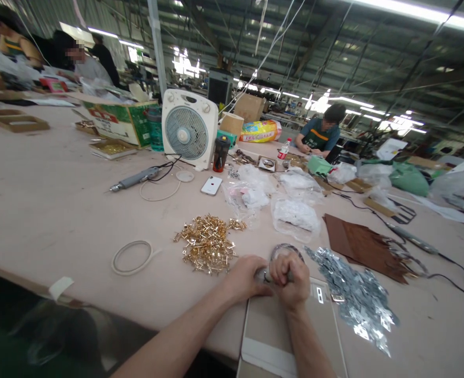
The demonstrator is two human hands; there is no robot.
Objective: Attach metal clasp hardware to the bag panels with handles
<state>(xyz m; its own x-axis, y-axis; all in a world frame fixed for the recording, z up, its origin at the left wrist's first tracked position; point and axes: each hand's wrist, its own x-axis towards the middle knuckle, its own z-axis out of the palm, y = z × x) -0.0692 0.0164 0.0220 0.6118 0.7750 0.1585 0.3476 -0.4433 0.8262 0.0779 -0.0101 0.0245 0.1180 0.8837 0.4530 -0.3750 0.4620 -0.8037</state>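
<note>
My right hand [291, 275] is a closed fist over the top edge of a beige flat panel [271, 328]. Facing it, my left hand [250, 278] curls in with its fingers mostly hidden. A short greyish cylindrical end [264, 274] shows between the two hands; what it belongs to is hidden. A small silver plate with slots [319, 295] lies on the panel's right side. Just behind my right hand is a round, dark-rimmed ring [287, 248], partly covered. Left of my hands is a heap of small gold metal fittings [208, 244]; to the right spreads a pile of thin silver plates [358, 294].
Brown leather pieces [361, 247] lie right, near a corded electric screwdriver [413, 239]. Another screwdriver [135, 180] lies left, before a white fan [188, 128]. A phone [211, 185], plastic bags [295, 215] and a pale coil [132, 257] are also on the table. Other people sit further back.
</note>
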